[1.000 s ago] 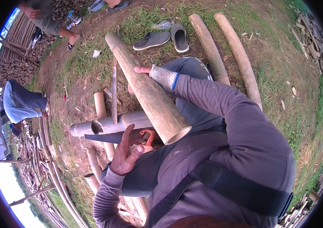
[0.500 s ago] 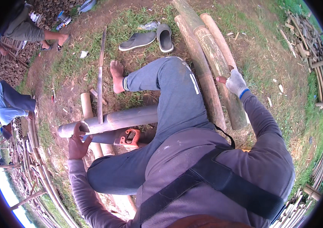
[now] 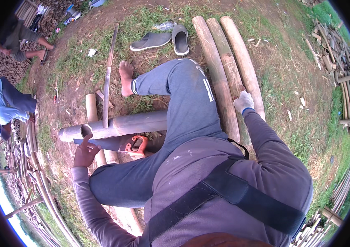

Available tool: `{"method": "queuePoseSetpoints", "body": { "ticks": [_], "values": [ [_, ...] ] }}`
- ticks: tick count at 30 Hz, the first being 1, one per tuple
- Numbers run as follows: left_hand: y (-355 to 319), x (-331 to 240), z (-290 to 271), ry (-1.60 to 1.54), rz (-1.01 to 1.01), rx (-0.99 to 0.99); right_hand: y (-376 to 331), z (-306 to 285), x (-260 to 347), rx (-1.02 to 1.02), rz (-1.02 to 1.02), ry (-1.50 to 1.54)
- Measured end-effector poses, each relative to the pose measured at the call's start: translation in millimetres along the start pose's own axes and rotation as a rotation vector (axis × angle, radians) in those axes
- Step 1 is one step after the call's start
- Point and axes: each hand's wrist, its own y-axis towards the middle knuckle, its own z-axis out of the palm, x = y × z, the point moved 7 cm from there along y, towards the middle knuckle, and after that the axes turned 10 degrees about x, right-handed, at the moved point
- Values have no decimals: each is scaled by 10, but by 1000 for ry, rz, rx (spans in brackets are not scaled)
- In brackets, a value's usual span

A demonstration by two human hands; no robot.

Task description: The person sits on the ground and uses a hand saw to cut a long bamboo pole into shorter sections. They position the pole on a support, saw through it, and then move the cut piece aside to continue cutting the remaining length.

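Note:
My bare left hand (image 3: 85, 153) is beside the hollow end of a dark bamboo pole (image 3: 140, 122). Its index finger points toward the hollow, the thumb stands apart, and nothing shows in it. My right hand (image 3: 244, 102), in a whitish glove, has its fingers closed on the middle bamboo piece (image 3: 226, 61). That piece lies between a left bamboo piece (image 3: 213, 59) and a paler right one (image 3: 241, 53). Beneath the dark pole lies a handsaw (image 3: 137, 145) with an orange handle. A long narrow blade (image 3: 107, 82) leans with its lower end against the dark pole.
Dark slip-on shoes (image 3: 152, 41) and crumpled clear plastic (image 3: 164, 26) lie on the grass ahead. Short bamboo (image 3: 91, 108) supports the dark pole. Bamboo stacks (image 3: 327, 49) stand at right and left. Two people are at the left, one bending in blue clothing (image 3: 12, 103).
The middle bamboo piece has come down from a raised position to lie between the other two, my right hand moving down with it. My left hand has drawn back slightly from the hollow end.

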Motion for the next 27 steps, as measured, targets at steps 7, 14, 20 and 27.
{"method": "queuePoseSetpoints", "body": {
  "ticks": [7, 14, 20, 27],
  "values": [
    [-260, 228, 65, -104, -53, -26, -48, 155, -267, -46, 98, 162],
    [-199, 150, 104, -52, -73, 19, 411, -4, -178, 59, 85, 101],
    [-370, 150, -124, -97, -78, -163, 451, -353, 307, -270, -78, 105],
    [-835, 706, -342, -442, -145, -512, -847, -1327, 2425, -622, -1072, 245]
  ]
}}
